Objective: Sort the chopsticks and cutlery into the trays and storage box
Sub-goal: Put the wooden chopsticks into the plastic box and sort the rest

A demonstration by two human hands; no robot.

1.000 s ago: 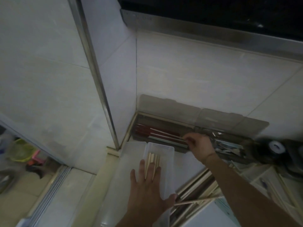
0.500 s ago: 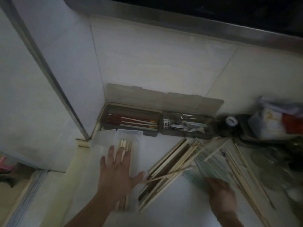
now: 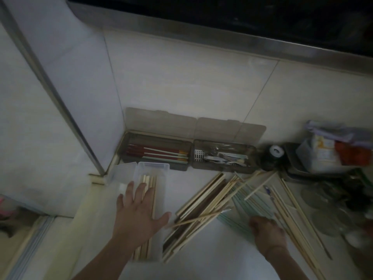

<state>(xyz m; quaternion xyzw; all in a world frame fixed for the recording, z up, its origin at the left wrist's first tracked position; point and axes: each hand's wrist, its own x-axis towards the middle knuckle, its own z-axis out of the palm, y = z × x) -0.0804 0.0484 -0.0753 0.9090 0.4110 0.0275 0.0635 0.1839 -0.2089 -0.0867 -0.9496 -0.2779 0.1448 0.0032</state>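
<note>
A clear storage box (image 3: 160, 174) lies on the counter with several pale wooden chopsticks (image 3: 150, 181) inside. My left hand (image 3: 137, 215) rests flat and spread on top of it. To the right sprawls a loose pile of wooden chopsticks (image 3: 203, 201) and pale green chopsticks (image 3: 246, 201). My right hand (image 3: 267, 232) has its fingers curled down on the near ends of the green chopsticks. Against the wall stand two brown trays with raised lids: the left tray (image 3: 125, 145) holds red and white chopsticks (image 3: 159, 153), the right tray (image 3: 252, 158) metal cutlery (image 3: 224, 158).
A dark round jar with a white top (image 3: 271, 156) stands right of the trays. A dark tray with bags (image 3: 327, 152) and glass lids (image 3: 323, 217) crowd the right side. A metal-edged wall corner (image 3: 80, 136) rises at the left.
My right hand left the red-chopstick tray and came down to the green chopsticks at the near right. The view swung right and down. My left hand stayed on the clear box.
</note>
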